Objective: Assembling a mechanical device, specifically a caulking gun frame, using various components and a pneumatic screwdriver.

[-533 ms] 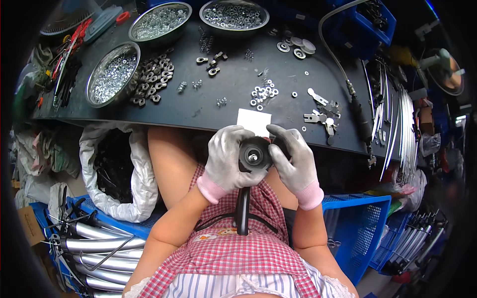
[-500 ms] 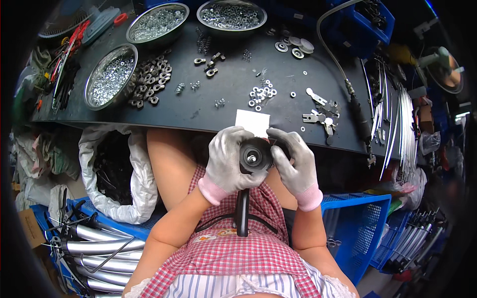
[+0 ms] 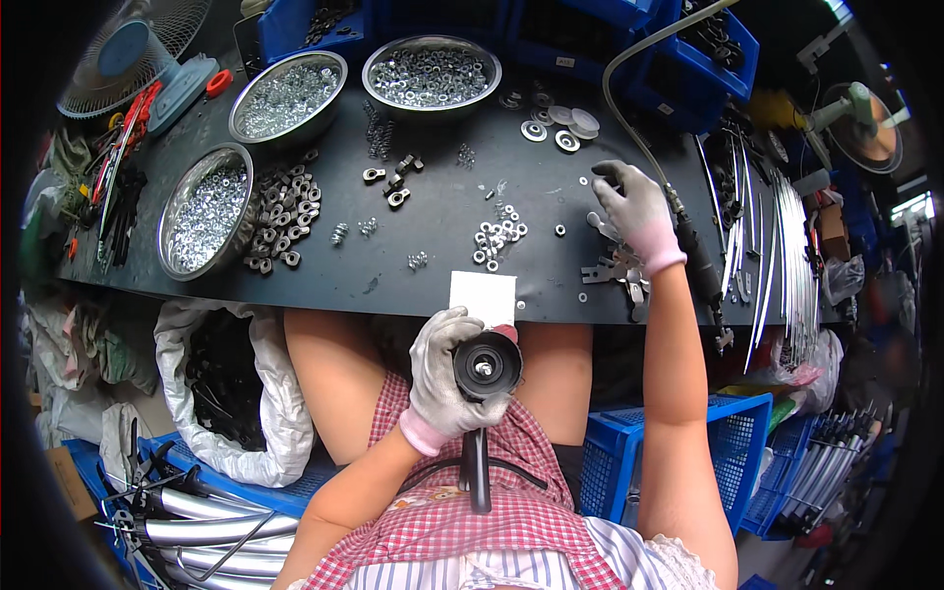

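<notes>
My left hand (image 3: 434, 379), in a grey glove with a pink cuff, is closed around a black round cup-shaped part (image 3: 502, 366) held above my lap. A small silver bolt end (image 3: 483, 369) shows at its centre, and a black bar (image 3: 479, 472) extends below it toward my apron. Over the right side of the bench, my right hand (image 3: 634, 207) is stretched out with fingers apart and nothing visible in them. Flat metal levers (image 3: 602, 274) lie partly beneath that hand. Close to its fingertips is a small washer (image 3: 583, 181).
Metal bowls of nuts (image 3: 433, 77) stand along the back and left of the black bench (image 3: 324, 211). Loose washers (image 3: 500, 236) lie mid-bench, with round discs (image 3: 567, 141) farther back. A hanging power tool (image 3: 700, 258) and metal rods (image 3: 789, 265) are at right. Blue crates (image 3: 615, 462) sit below.
My right hand has left the black part and reached forward and right over the bench. My left hand still holds the part, now lower in view. The whole view has shifted slightly.
</notes>
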Motion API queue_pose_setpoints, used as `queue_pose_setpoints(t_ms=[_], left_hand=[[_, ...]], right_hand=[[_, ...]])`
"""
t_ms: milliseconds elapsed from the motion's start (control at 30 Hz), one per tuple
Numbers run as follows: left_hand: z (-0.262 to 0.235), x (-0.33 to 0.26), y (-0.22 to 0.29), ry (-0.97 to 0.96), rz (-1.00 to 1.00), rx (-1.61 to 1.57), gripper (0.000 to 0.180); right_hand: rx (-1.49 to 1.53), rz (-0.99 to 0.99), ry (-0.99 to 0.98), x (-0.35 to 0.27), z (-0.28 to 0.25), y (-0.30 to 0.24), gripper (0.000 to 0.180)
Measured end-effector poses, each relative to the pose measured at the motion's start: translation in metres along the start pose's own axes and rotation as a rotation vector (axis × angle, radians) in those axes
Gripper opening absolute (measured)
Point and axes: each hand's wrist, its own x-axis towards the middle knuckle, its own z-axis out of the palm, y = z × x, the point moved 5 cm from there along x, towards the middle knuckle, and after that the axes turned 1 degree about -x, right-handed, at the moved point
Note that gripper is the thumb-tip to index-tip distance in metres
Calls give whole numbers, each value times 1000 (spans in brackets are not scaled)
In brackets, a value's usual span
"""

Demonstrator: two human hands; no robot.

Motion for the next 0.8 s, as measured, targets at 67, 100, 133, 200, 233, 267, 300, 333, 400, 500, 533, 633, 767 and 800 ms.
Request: queue_pose_setpoints(t_ms=[67,100,133,200,233,267,300,333,400,500,533,633,767,800], left_hand=[[-2,8,5,48,31,-55,63],[-3,8,5,59,32,-51,63],[-3,7,4,49,23,-61,63],[-4,4,4,42,15,-27,63],[-4,1,3,40,4,-18,63],[-6,-2,7,37,19,-27,63],[-6,-3,6,48,13,-2,64],[-5,-2,5,59,7,23,64],[-4,-1,7,54,12,5,63],[-3,-2,5,31,-12,6,62],[-4,-2,4,29,-5,6,62],[-4,-6,-1,13,-55,-42,62],[-4,-3,-3,-45,-66,-85,65],[-2,-2,-2,-55,-60,-87,65]], right_hand=[[-202,-55,6,26,1,15,31],[-206,-52,16,27,1,20,31],[-175,-28,-3,27,2,25,31],[-44,28,-12,15,2,24,28],[-69,-31,71,8,1,28,25],[-96,-86,154,-4,1,32,23],[-63,-88,201,-15,-5,35,21],[-29,-91,249,-27,-11,38,19],[67,-124,325,-50,-32,46,17],[638,101,-15,-96,-42,30,19],[806,135,-188,-113,-41,11,21],[853,-119,-767,-164,-18,-43,28],[742,-441,-1060,-219,19,-76,33],[685,-472,-1042,-223,24,-71,34]])
